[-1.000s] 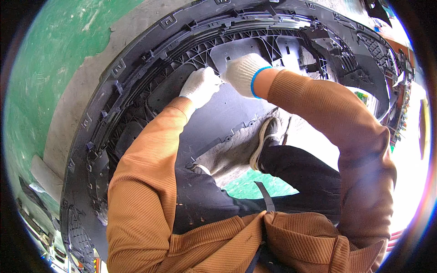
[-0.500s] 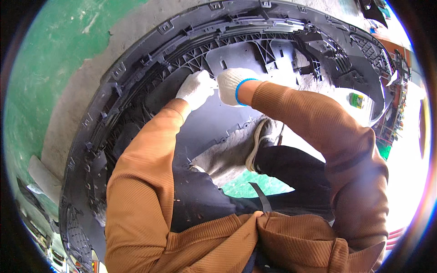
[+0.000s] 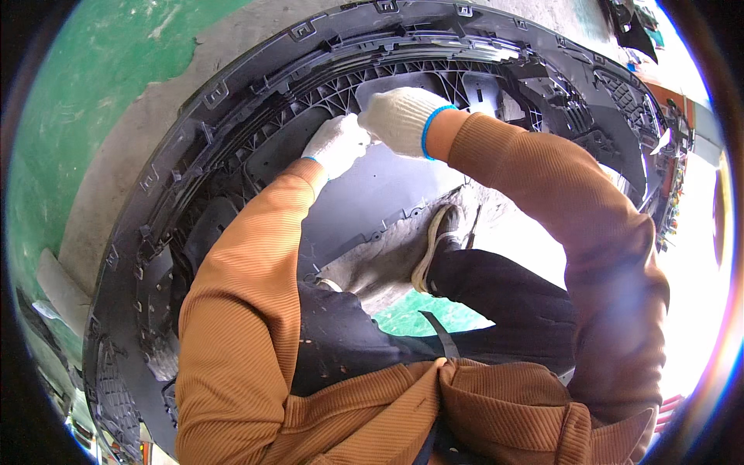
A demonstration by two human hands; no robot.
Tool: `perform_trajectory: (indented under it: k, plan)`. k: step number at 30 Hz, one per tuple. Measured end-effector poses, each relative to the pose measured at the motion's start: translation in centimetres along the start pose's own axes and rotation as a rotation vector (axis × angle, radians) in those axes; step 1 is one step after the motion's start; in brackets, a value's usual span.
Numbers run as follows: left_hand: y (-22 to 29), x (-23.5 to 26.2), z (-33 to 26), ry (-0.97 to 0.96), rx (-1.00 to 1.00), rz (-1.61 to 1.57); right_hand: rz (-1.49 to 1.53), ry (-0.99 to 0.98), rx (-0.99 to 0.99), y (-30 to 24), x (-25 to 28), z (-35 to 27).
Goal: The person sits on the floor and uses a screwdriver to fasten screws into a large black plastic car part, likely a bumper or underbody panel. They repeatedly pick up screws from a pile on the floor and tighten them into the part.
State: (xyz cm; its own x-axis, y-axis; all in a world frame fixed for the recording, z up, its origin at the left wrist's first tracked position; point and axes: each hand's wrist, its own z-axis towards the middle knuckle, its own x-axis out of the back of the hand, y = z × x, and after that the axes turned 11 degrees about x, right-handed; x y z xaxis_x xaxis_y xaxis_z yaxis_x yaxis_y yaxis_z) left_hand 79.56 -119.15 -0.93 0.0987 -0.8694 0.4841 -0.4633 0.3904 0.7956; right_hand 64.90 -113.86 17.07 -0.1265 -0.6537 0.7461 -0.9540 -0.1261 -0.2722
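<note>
A long, curved black plastic moulding lies on the floor around the seated person, sweeping from near left, across the far side, to the right. A smooth grey panel sits inside its curve, bordered on the far side by lattice ribs. It looks light for its size: probably stiff along the ribs, springy in the thin panel, and slick where smooth. The small clip sockets along the rim could snap, so the broad outer edge seems a safer hold.

Above the panel, the white-gloved left hand and right hand come together, fingers curled in. Whether they pinch something between them I cannot tell; the gloves hide it.

No brand, label or writing can be read on the moulding. Beyond it lies green floor on the left; nearer is a shoe.
</note>
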Motion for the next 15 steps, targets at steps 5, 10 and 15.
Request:
perform_trajectory:
  k: [5,10,15]
  plan:
    - [0.0,0.1,-0.1,-0.010,0.054,-0.026,0.159,-0.031,-0.211,-1.3,0.2,0.1]
    - [1.7,1.7,-0.7,-0.038,-0.058,0.185,0.263,0.080,-0.214,-0.6,-0.4,-1.8]
    - [1.3,1.5,-0.7,-0.071,-0.046,0.164,0.049,0.056,0.043,0.9,-1.3,-2.4]
